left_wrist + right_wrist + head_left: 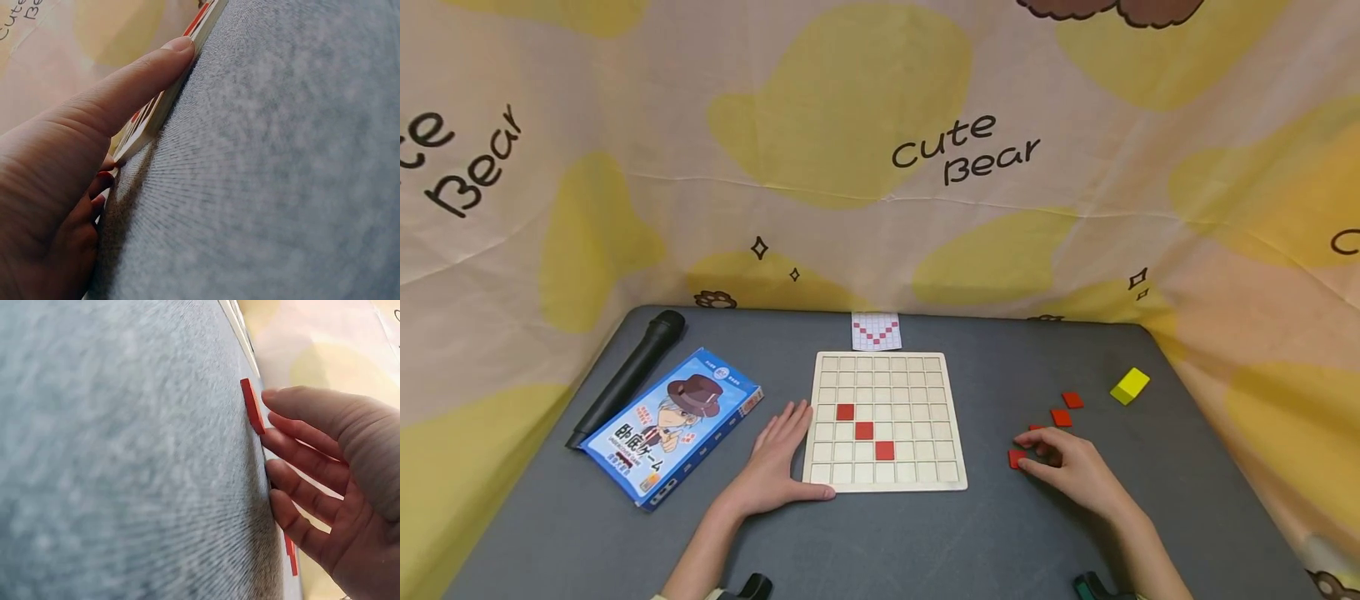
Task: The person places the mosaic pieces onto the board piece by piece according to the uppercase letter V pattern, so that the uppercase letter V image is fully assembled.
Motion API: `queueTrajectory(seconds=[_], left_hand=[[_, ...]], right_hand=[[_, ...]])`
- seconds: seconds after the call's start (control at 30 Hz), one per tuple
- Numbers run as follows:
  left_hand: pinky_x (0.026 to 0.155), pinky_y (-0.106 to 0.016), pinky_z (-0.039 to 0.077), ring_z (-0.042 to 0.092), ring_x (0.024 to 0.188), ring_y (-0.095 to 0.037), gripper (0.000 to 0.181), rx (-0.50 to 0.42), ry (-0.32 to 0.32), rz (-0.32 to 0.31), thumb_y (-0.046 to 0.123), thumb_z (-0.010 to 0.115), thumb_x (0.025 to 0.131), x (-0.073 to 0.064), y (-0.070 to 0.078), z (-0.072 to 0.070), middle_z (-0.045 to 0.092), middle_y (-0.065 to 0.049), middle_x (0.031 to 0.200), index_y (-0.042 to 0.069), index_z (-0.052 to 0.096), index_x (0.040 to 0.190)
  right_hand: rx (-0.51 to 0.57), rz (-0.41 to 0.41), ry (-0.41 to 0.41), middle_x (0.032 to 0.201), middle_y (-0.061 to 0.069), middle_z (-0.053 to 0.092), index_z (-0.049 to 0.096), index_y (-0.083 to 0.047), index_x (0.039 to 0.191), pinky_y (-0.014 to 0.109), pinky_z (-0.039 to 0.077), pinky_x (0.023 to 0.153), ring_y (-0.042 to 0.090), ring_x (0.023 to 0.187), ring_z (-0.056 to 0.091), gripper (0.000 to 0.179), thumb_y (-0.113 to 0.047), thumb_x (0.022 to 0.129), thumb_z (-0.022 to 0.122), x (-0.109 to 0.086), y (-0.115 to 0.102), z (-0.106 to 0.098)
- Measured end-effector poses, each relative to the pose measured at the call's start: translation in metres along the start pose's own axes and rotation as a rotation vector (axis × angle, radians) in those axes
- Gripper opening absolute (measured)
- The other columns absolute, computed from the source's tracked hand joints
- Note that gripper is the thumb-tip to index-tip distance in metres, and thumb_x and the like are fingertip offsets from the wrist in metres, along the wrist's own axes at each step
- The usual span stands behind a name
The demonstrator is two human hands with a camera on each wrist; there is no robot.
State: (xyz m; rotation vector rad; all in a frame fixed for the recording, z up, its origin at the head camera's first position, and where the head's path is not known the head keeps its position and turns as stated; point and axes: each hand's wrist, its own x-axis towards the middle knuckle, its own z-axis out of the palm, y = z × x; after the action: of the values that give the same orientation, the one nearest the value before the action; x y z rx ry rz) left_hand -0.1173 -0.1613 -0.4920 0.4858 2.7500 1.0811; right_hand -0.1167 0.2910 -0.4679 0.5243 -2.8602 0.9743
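Observation:
A pale square grid board (pixel 917 488) lies on the table with three red tiles in a diagonal; the middle one is the red tile (pixel 864 431). My left hand (pixel 775 467) rests at the board's left side, fingers spread along that edge. Its thumb (pixel 178 47) lies against the front edge of the board. To the right, my right hand (pixel 1075 471) is over a loose red tile (pixel 1015 459), which lies on the table. In the right wrist view, thumb and fingertips are right at this red tile (pixel 252 406), with a gap between them. Another red tile is partly hidden behind the fingers.
More red tiles, such as the red tile (pixel 1061 417), lie beyond my right hand, near a yellow block (pixel 1130 386). A small pattern card (pixel 876 332) sits behind the board. At left are a blue game box (pixel 673 425) and a black microphone (pixel 625 379). A printed cloth hangs behind.

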Motion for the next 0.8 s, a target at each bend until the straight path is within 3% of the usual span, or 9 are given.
queueTrajectory(seconds=[0.33, 0.8], left_hand=[[0.114, -0.056, 0.003, 0.001, 0.148, -0.033, 0.124, -0.003, -0.004, 0.001, 0.060, 0.081, 0.067, 0.0006, -0.0007, 0.0004, 0.010, -0.015, 0.162, 0.002, 0.017, 0.155], [0.113, -0.058, 0.003, 0.001, 0.148, -0.034, 0.124, 0.002, -0.018, -0.008, 0.061, 0.080, 0.068, 0.0011, 0.0000, -0.0004, 0.011, -0.016, 0.162, 0.002, 0.017, 0.155]], right_hand=[[0.000, -0.036, -0.021, 0.104, -0.010, 0.065, 0.071, -0.022, 0.108, 0.025, 0.048, 0.070, 0.006, 0.084, 0.056, 0.031, -0.021, 0.079, 0.083, -0.0049, 0.0021, 0.0003], [0.018, -0.051, -0.001, 0.094, -0.013, 0.064, 0.072, -0.024, 0.102, 0.023, 0.047, 0.066, 0.005, 0.079, 0.055, 0.027, -0.018, 0.078, 0.083, 0.0018, 0.0025, 0.0082]])
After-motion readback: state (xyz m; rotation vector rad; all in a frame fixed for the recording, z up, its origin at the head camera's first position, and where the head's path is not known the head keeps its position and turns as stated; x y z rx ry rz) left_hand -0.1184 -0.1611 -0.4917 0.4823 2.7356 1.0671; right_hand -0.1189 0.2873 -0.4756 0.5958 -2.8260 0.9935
